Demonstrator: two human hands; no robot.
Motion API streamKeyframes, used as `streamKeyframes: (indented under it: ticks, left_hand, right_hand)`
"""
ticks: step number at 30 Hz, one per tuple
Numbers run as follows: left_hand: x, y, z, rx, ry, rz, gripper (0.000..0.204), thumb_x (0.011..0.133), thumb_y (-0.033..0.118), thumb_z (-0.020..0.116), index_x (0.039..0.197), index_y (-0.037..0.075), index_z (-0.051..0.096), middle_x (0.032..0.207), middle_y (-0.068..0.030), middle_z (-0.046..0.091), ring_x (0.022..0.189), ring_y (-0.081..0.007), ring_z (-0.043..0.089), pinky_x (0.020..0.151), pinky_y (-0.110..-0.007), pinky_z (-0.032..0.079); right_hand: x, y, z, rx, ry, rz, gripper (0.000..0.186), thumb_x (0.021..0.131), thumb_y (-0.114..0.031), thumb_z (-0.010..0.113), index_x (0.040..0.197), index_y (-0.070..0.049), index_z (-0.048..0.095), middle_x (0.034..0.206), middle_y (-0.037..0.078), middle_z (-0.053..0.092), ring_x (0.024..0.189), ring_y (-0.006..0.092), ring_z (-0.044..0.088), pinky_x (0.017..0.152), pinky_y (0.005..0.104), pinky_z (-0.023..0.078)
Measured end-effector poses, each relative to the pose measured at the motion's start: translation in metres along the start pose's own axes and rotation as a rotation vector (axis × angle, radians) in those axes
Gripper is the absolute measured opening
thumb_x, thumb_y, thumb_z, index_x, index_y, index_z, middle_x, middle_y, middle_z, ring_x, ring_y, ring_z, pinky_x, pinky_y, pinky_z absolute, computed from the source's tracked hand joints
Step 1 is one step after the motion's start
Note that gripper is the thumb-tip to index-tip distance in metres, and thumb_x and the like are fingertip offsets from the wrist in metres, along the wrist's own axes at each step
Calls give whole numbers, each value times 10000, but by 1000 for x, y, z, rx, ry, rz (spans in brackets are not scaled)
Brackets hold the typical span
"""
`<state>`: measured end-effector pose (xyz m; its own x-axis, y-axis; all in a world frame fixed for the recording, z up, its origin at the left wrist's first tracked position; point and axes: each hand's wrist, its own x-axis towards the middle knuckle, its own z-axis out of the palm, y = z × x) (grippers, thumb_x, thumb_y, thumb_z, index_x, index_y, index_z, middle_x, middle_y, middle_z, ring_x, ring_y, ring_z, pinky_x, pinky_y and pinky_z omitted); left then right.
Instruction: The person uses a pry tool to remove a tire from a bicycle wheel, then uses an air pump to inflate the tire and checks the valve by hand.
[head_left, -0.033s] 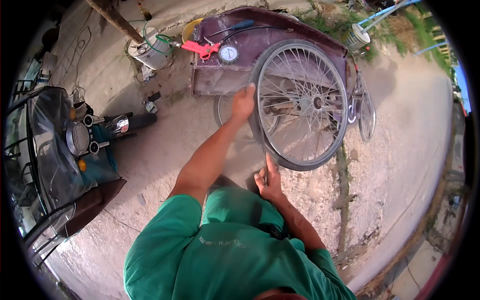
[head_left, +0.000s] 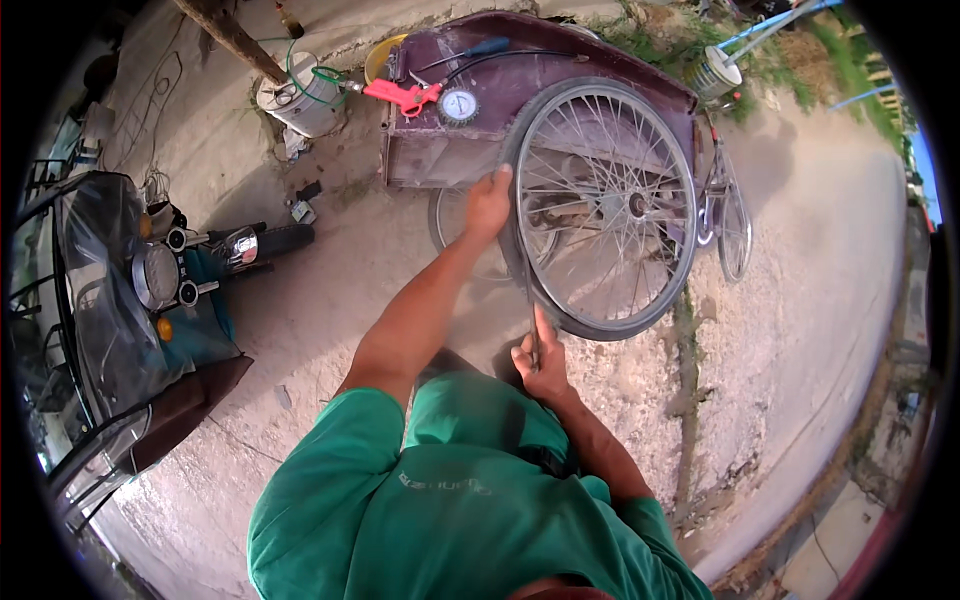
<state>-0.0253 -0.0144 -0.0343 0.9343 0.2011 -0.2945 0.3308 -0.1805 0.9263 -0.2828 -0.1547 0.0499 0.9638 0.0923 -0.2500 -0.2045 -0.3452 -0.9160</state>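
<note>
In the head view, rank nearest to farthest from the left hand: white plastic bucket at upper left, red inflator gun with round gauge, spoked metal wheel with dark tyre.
1. Spoked metal wheel with dark tyre: touching the left hand, on its right.
2. Red inflator gun with round gauge: ahead and to the left.
3. White plastic bucket: ahead and farther left.

Under the left hand (head_left: pixel 488 208), the tyre (head_left: pixel 514 245) is matt, dusty rubber; the hub (head_left: pixel 637 205) to its right is metal. The tool (head_left: pixel 535 352) in the right hand (head_left: pixel 547 379) looks like dull metal. Beyond both hands, the cart (head_left: pixel 435 155) wears scuffed paint.
</note>
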Motion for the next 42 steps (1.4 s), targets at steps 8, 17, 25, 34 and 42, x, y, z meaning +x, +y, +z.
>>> streamKeyframes:
  ticks: [8,17,25,34,42]
  left_hand:
    - [0,-9,-4,-139,-13,-27,661,1034,560,524,1196,-62,681,1131,-240,712,1080,-334,658,987,-417,459]
    - [-8,0,-1,-88,-9,1,664,1030,574,515,1132,-65,662,1056,-292,698,1038,-416,664,949,-470,475]
    - [-14,-7,3,-92,-19,-20,673,1025,581,524,1140,-66,668,1069,-269,698,1032,-388,652,947,-459,470]
    - [-20,-20,15,-62,31,12,663,1038,564,515,1180,-66,667,1097,-237,705,1028,-341,648,963,-428,463]
    - [-29,-21,14,-106,70,-16,728,1038,598,482,1215,-94,623,1191,-333,664,1137,-471,623,1004,-501,445]
  right_hand:
    - [55,-66,-102,623,-199,473,577,942,-124,582,1501,-1,512,651,-60,417,507,36,332,439,232,252]
    - [59,-64,-112,644,-174,544,551,963,-156,539,1497,-26,516,629,-27,347,496,75,291,427,254,260]
    - [0,17,-29,-23,-94,-55,776,890,-79,603,1605,10,317,741,13,508,683,123,495,661,291,440]
    - [8,12,2,12,-9,-65,869,835,-11,653,1618,6,277,688,-8,498,628,116,483,632,282,426]
    - [46,-60,-89,808,-171,522,615,948,-92,562,1548,-34,443,657,-51,389,507,63,348,459,246,325]
